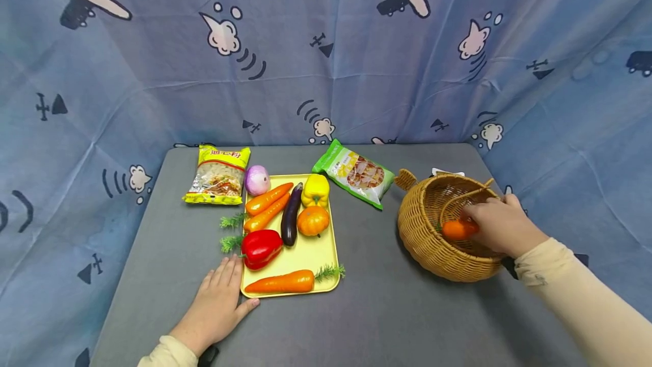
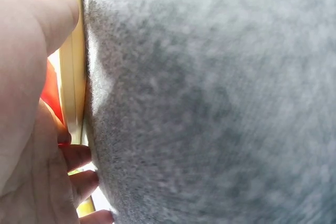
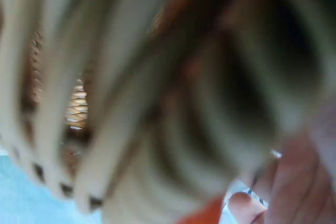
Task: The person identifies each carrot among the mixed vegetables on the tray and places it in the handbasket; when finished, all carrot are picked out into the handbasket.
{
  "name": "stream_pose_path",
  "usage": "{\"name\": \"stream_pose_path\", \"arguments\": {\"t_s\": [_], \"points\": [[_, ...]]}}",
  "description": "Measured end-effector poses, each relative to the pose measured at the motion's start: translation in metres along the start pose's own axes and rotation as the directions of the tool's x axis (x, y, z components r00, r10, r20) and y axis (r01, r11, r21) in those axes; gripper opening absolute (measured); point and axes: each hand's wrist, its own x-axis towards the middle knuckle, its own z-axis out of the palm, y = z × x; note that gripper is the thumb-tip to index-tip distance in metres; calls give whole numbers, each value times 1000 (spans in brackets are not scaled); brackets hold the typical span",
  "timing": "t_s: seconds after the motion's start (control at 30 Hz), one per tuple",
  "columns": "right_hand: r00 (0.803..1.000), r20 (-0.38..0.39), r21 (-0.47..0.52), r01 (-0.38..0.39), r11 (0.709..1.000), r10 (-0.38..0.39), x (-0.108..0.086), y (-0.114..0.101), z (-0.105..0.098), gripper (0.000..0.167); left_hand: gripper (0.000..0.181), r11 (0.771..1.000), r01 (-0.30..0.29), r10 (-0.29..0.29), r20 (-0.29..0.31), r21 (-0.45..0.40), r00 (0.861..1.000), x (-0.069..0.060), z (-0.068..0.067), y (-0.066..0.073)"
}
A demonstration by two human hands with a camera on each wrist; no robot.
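Note:
My right hand grips an orange carrot at the mouth of a round wicker basket; part of the carrot is hidden by the fingers. Blurred basket weave fills most of the right wrist view, with fingertips at its lower right. My left hand lies with straight fingers against the left edge of a yellow tray. On the tray are a red bell pepper, an eggplant, a yellow bell pepper, a small pumpkin and several carrots.
A purple onion sits at the tray's upper left corner. Behind it lies a yellow food packet. A green food packet lies between tray and basket. The grey table ends at a blue patterned curtain.

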Motion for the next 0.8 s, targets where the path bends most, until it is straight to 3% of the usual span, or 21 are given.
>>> {"name": "stream_pose_path", "arguments": {"t_s": [0.27, 0.4, 0.63, 0.8], "points": [[999, 37, 26, 4, 1000, -5, -3, 2, 5, 30, 98, 1000, -3, 3, -20, -11, 1000, -1, 0, 0], [997, 71, 9, -8, 1000, 8, -5, 3, 2, 28, 98, 1000, 2, -2, -2, -3, 1000, 0, -1, 0], [986, 149, 25, -78, 997, 74, -5, 2, -15, 35, 97, 1000, -1, 1, -8, 0, 1000, -1, -1, 1], [984, 150, 64, -110, 992, 100, -3, -3, -34, 40, 97, 1000, -20, 20, -42, 3, 999, -1, 0, 0]]}}
